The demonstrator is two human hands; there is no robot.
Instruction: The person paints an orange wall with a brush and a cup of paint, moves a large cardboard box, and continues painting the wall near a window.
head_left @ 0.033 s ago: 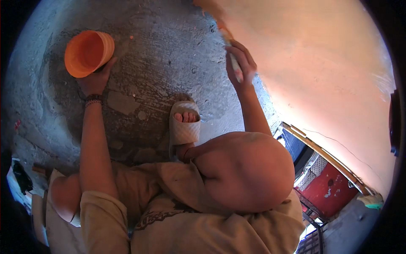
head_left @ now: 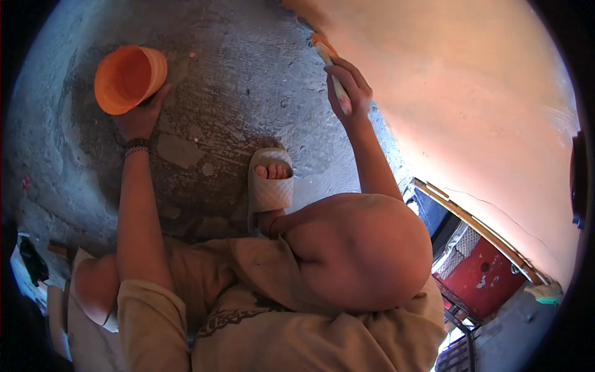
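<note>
My left hand (head_left: 137, 121) is closed around the lower side of an orange cup-like container (head_left: 126, 77). Its mouth tips toward me, and orange shows on the inside. Between the fingers of my right hand (head_left: 354, 90) is a paintbrush (head_left: 323, 51) with a pale, paint-smeared handle and orange bristles. Those bristles are at the bottom edge of the peach-coloured wall (head_left: 458, 87), where it meets the floor; whether they touch it I cannot tell. A darker orange patch lies along the wall just beyond the brush.
Rough grey concrete floor (head_left: 229, 80) spreads out in front of me. My slippered foot (head_left: 271, 186) is planted between my arms, and my bent knee (head_left: 372, 254) rises near the wall. To the lower right are a wooden strip (head_left: 483, 229) and a worn red panel (head_left: 480, 279).
My right hand and the paintbrush have shifted slightly left, and the orange bristles show more clearly. My left hand and the container have hardly moved.
</note>
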